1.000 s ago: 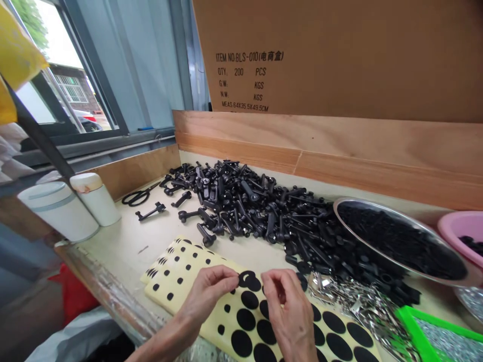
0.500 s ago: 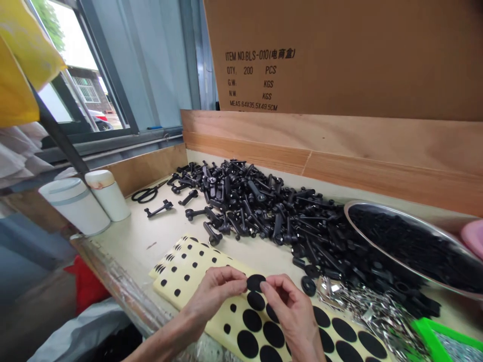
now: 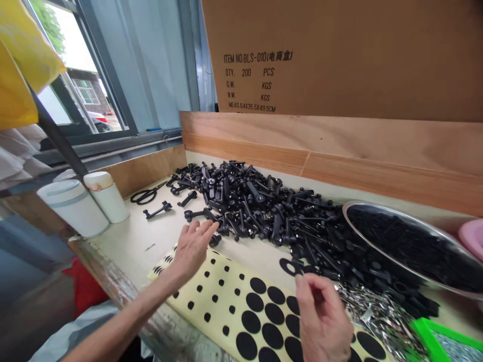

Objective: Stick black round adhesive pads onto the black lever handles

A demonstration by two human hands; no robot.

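A yellow backing sheet (image 3: 230, 296) with black round stickers lies at the table's near edge. My right hand (image 3: 322, 322) is raised over its right part, fingers pinched on a thin black ring (image 3: 290, 266). My left hand (image 3: 192, 246) reaches forward with fingers stretched out, its tips at a black handle part (image 3: 215, 236) on the near rim of the big pile of black handle parts (image 3: 264, 211).
A steel bowl (image 3: 403, 241) of small black pieces stands at the right, with a heap of metal clips (image 3: 377, 311) and a green tray (image 3: 441, 337) in front. Two white containers (image 3: 86, 203), scissors (image 3: 145, 193), a wooden back wall and a cardboard box (image 3: 339, 55) surround the table.
My hands have parted: the left one left the sheet and reached forward to the pile. The right one lifted a black ring off the sheet and moved right.
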